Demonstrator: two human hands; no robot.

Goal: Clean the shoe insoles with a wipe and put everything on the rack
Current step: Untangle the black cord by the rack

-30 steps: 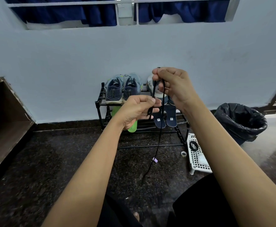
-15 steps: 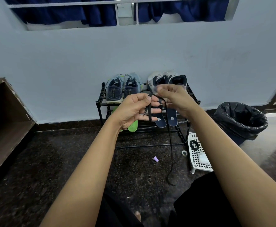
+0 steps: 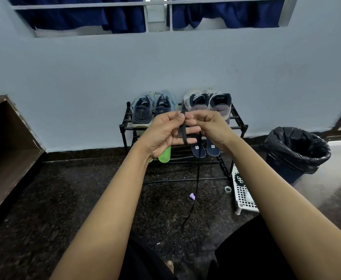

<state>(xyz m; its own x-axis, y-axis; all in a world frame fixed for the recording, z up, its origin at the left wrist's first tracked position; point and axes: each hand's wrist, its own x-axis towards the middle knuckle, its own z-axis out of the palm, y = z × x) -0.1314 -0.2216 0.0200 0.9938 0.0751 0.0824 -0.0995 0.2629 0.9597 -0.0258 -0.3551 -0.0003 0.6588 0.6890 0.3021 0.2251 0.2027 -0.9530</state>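
Nearest, on the dark speckled floor [image 3: 80, 199], the loose tail of a black shoelace [image 3: 183, 130] ends just past the person's knees, beside a small lilac piece [image 3: 192, 196]. From there the lace runs almost straight up to the hands, so its long axis is vertical, hanging between them and the rack. The left hand [image 3: 165, 136] is turned palm-up with its fingers reaching rightward, the lace crossing them and pinched at the top under the thumb. The right hand [image 3: 211, 126], fingers curled, pinches the same lace right beside it, fingertips nearly touching the left's. Straight ahead and beyond both hands stands the black rack [image 3: 244, 126] against the wall. Its lower tier carries the green insoles [image 3: 164, 156] towards the left edge and the navy insoles [image 3: 205, 148] towards the right, while its top carries two pairs of shoes. The right hand looks slightly nearer the rack's free right end.
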